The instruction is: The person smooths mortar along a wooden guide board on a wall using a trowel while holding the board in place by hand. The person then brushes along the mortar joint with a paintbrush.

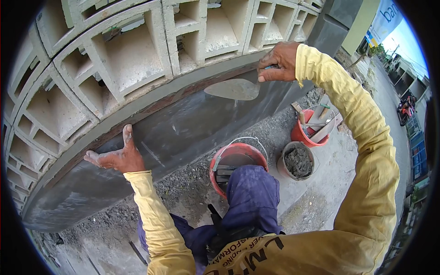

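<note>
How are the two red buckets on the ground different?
The near red bucket sits by the person's knee and looks bigger; the far red bucket sits past the grey mortar tub. The far one has tool handles sticking out; the near one has none sticking out. Both are round, red and upright.

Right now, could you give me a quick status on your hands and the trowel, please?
Right hand gripping trowel, blade on wet plaster. Left hand open, flat on wall. Buckets below, clear.

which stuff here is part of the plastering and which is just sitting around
In use: right hand holding the trowel; left hand flat on the wet grey wall.

Lying about: bucket of mortar, red bucket of tools, nearer red bucket, motorbike.
</note>
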`<state>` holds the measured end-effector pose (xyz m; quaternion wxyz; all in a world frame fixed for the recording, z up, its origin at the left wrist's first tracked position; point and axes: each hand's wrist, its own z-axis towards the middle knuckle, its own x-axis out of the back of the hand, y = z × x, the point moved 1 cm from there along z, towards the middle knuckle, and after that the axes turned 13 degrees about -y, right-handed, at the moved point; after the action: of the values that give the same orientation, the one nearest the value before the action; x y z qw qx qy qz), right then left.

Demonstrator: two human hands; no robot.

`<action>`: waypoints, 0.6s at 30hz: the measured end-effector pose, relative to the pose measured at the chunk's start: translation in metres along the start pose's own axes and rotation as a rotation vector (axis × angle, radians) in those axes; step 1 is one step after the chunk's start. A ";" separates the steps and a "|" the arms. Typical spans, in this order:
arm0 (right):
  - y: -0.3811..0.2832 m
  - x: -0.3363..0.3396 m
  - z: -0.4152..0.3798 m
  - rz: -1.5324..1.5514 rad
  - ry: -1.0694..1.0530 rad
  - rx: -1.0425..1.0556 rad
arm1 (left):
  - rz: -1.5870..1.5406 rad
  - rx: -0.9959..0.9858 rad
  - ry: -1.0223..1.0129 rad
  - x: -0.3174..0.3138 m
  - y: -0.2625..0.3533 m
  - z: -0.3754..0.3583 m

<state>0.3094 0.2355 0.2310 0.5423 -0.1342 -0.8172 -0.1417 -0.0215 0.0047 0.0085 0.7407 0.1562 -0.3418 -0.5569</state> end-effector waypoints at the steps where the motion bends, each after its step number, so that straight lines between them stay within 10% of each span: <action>1: -0.004 -0.001 0.001 0.050 0.035 -0.024 | -0.004 -0.001 0.003 0.000 0.000 -0.001; 18: 0.086 -0.027 -0.055 -0.077 -0.016 -0.560 | -0.048 0.030 0.024 0.002 0.009 0.001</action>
<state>0.3985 0.2927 0.2339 0.4718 -0.2487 -0.7550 -0.3815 -0.0153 0.0060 0.0154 0.7286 0.1820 -0.3374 -0.5676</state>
